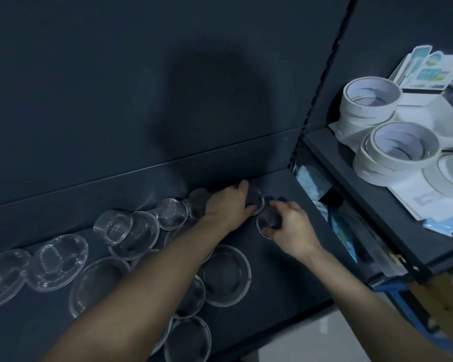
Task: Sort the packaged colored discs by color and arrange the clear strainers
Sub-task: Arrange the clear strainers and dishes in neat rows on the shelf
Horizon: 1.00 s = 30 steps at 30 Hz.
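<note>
l. hand (pixel 228 206) is gripping small clear round mesh strainer (pixel 257 203) at back of dark shelf (pixel 285 259); r. hand (pixel 292 226) is pinching second strainer (pixel 266 222) just beside it. judging both light, stiff, slippery; taking by rim advised.

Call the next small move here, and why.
Probably place the front strainer, gripped by the right hand, on the shelf beside the back strainer that the left hand holds. Similar small strainers already line the back wall leftward, so this would extend that row.
</note>
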### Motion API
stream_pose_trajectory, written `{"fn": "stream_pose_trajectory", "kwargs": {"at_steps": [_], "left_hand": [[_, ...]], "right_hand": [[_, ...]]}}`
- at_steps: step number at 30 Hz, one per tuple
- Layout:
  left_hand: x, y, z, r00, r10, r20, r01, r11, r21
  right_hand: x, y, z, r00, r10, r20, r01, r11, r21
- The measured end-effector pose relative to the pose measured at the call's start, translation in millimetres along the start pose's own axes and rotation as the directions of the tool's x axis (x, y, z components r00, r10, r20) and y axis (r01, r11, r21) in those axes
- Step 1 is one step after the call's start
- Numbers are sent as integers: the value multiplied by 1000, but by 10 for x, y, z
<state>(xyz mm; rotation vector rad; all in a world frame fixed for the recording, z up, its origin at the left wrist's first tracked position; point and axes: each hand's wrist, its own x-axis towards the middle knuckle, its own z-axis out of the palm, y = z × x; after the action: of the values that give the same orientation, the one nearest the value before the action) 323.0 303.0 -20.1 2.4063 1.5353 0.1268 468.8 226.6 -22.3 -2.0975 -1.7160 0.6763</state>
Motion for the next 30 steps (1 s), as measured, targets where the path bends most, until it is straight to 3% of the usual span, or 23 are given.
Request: {"fn": "stream_pose_trajectory", "kwargs": {"at_steps": [6,11,15,19,25,30], "left_hand": [[-245,-148,-1,994,108,-10,-108,965,-238],[-424,-297,-33,990,129,55,-116,974,-192],[-588,-361,-58,994,98,54,-85,974,-208],[-829,-475,-153,996,87,-14,-88,972,-219],[-1292,-735,-335,994,66,-89,-85,968,-236],[-1772,-1090,-411,993,37,-109,-59,976,-208]], "right_hand": [[-71,1,51,999,-51,-2,51,999,18],[-35,-55,31,998,-58,15,58,998,15],[-103,-140,37,998,-68,1,68,993,-92],[-289,-290,112,968,-232,-99,217,966,-141],[-550,-609,326,922,-386,36,385,922,34],[-799,-873,512,884,-468,18,468,883,-41]]}}
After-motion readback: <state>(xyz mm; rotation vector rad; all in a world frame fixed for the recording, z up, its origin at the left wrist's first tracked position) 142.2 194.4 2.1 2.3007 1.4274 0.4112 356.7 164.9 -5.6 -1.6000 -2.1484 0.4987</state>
